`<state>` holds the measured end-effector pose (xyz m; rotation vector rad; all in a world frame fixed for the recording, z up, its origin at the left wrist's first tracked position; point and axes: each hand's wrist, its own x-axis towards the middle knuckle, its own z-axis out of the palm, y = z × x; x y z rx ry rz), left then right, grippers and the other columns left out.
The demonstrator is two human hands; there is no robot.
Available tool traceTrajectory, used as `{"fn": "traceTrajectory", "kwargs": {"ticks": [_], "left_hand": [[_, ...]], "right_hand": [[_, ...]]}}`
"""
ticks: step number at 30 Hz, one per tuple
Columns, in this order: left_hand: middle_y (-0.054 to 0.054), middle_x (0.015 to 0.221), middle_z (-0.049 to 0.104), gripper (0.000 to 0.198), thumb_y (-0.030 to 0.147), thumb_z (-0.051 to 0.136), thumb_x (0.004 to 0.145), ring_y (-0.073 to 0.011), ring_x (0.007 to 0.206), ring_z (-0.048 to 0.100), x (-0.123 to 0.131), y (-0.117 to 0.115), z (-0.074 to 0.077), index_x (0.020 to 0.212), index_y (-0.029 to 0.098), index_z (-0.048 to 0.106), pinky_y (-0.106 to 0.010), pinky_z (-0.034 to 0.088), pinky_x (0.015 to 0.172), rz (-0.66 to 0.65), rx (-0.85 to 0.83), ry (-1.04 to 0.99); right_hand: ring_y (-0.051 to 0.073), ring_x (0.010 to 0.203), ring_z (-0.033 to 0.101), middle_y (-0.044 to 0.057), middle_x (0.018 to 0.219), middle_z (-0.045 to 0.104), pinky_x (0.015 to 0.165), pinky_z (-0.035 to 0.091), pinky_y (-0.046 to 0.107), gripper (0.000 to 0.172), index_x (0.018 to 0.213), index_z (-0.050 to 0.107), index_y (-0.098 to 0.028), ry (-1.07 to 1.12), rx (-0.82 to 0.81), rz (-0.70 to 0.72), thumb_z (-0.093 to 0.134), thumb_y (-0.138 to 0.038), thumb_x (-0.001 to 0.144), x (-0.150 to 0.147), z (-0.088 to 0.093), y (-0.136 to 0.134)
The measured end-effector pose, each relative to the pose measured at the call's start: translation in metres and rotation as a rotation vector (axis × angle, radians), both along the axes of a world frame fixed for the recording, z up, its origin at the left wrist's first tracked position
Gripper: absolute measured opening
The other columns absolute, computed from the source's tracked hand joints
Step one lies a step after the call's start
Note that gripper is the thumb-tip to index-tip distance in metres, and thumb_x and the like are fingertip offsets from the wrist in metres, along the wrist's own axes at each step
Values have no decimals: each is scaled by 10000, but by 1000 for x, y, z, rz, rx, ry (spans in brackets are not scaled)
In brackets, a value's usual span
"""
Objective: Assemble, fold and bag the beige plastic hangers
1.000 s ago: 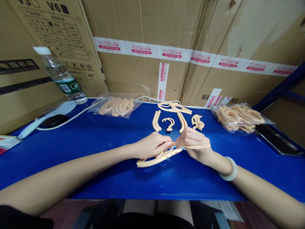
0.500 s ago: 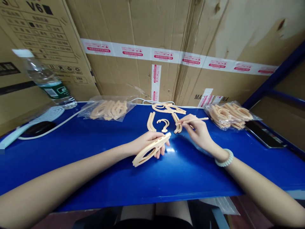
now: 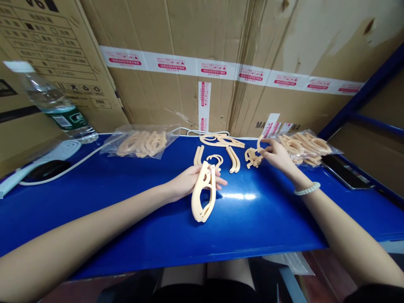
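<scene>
Beige plastic makes up the hanger, at six o'clock from the view's centre, gripped by the left hand, which is half open with fingertips reaching past it. At the hanger's two o'clock, the right hand, fingers nearly closed, pinches a strip just beside the hooks. A bottle stands at ten o'clock.
</scene>
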<state>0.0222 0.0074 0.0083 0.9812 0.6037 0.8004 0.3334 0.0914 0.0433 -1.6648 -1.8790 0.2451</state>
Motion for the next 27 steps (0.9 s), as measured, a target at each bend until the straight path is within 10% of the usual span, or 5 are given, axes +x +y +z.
{"fn": "traceTrajectory", "kwargs": {"ticks": [20, 27], "left_hand": [[-118, 941, 755, 169, 153, 703, 819, -202, 837, 709, -3, 4, -4, 974, 92, 729, -326, 549, 835, 80, 7, -33], [-98, 896, 746, 208, 111, 694, 759, -183, 826, 698, -3, 4, -4, 962, 109, 741, -287, 545, 803, 129, 6, -15]], "right_hand": [[201, 625, 635, 19, 634, 670, 623, 439, 283, 60, 883, 622, -187, -159, -58, -48, 603, -186, 826, -13, 4, -13], [198, 871, 618, 76, 956, 682, 796, 503, 332, 154, 1098, 605, -196, -171, 394, 780, 567, -225, 951, -66, 7, -75]]}}
